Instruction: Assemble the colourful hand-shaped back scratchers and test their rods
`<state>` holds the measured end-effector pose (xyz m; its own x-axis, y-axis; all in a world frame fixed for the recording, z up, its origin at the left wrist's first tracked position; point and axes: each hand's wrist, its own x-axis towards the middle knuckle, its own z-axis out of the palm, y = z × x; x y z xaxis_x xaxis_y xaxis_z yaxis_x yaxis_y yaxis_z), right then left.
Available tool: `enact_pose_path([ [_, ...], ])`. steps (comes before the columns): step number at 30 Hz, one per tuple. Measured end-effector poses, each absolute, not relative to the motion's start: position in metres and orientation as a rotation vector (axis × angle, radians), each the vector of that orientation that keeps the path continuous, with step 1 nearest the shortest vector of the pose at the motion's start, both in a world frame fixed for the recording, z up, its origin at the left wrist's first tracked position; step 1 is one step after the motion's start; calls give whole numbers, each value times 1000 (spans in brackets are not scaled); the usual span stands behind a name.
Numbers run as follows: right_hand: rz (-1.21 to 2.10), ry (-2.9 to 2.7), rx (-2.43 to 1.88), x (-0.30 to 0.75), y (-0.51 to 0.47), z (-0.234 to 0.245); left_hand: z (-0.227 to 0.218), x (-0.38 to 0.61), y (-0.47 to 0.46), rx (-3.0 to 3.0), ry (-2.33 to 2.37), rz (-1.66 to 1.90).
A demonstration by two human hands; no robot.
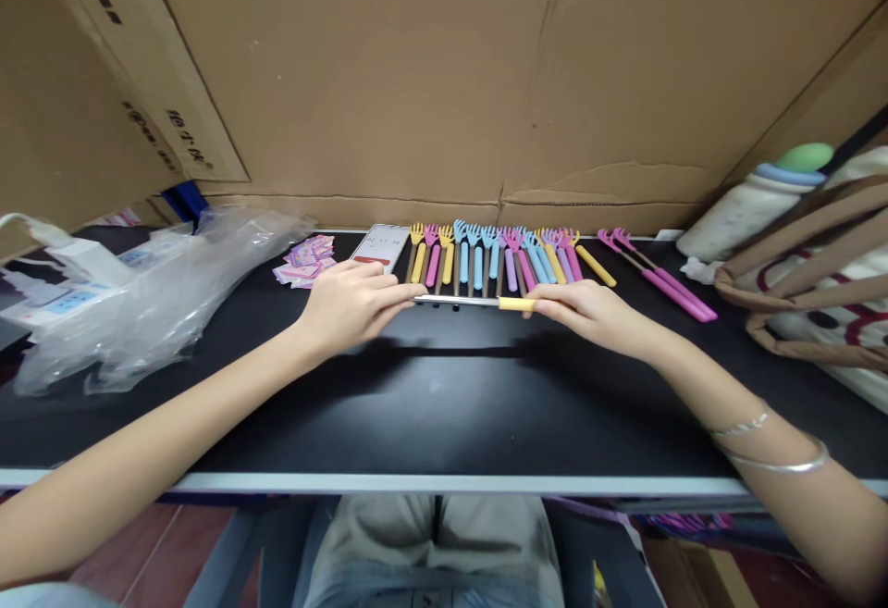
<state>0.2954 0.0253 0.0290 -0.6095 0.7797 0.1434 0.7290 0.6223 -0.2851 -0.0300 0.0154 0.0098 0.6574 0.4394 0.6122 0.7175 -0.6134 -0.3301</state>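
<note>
Stretched level between my hands above the black table is a back scratcher with a metal rod (462, 300) and a yellow grip. My left hand (353, 304) pinches the rod's left end, and the fingers hide whatever sits at that tip. Around the yellow grip at the other end, my right hand (589, 312) is closed. Behind the rod lies a row of small claw-headed back scratchers (493, 261) in yellow, pink, blue and purple, their claws facing the cardboard. Two longer pink back scratchers (672, 293) lie extended to the right of that row.
A phone (380, 247) and a pile of printed cards (305, 261) lie left of the row. Clear plastic bags (159, 303) cover a power strip farther left. A white bottle (749, 205) and a cloth bag (825, 266) stand right. Cardboard (388, 80) walls the back.
</note>
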Motion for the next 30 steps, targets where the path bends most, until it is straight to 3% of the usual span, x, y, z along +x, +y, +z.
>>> enact_pose_path([
  [13, 419, -2560, -1168, 286, 22, 19, 0, -26, 15, -2388, -867, -684],
  [30, 986, -2268, -1235, 269, 16, 12, -13, -9, 4, -2384, -855, -668],
])
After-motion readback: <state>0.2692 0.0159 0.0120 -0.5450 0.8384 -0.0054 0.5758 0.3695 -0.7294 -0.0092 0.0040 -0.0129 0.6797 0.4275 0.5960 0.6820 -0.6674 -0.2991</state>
